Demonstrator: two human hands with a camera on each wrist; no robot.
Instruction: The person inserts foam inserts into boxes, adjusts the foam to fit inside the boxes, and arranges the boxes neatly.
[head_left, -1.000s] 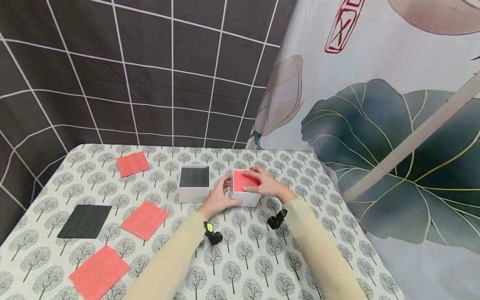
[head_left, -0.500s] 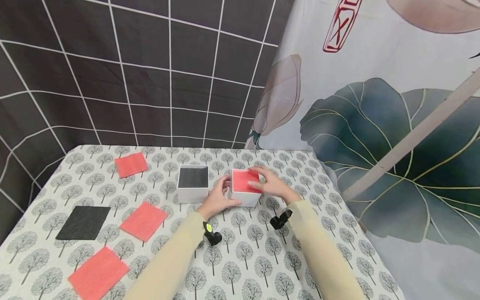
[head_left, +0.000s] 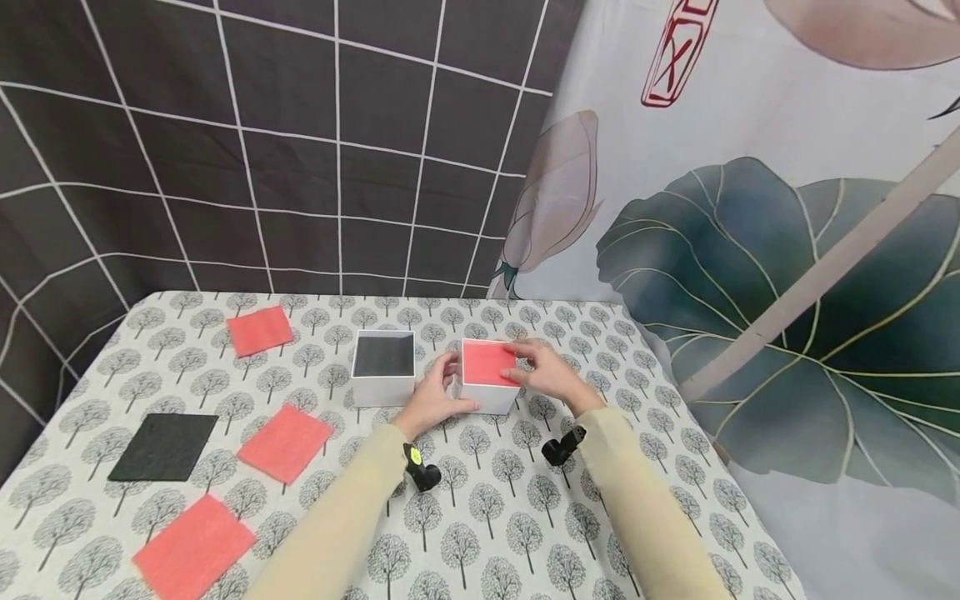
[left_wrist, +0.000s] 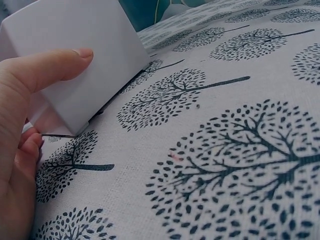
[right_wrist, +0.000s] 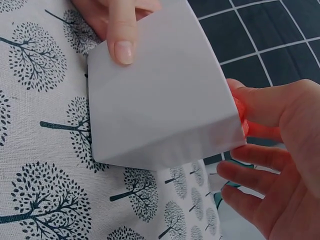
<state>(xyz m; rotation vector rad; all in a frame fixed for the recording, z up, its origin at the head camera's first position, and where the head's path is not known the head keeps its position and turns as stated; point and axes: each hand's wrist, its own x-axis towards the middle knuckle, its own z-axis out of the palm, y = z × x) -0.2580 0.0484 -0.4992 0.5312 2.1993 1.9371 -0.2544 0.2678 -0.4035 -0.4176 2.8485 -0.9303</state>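
My left hand grips a white square box by its left side, the thumb lying flat on its front wall in the left wrist view. A red felt square fills the top of this box. My right hand is over the box's right side, thumb and index finger pinching the felt near the rim. In the right wrist view, a bit of red felt bulges above the rim between them, and the other fingers spread outside the wall. The box's inside below the felt is hidden.
Just left stands a second white box with a black square in its top. Farther left on the tree-print cloth lie a black felt square and three red ones, the nearest red felt at the front. A dark grid curtain hangs behind.
My right hand has drawn back from the middle of the red felt toward the box's right edge, uncovering more of it. The left hand keeps its hold on the box.
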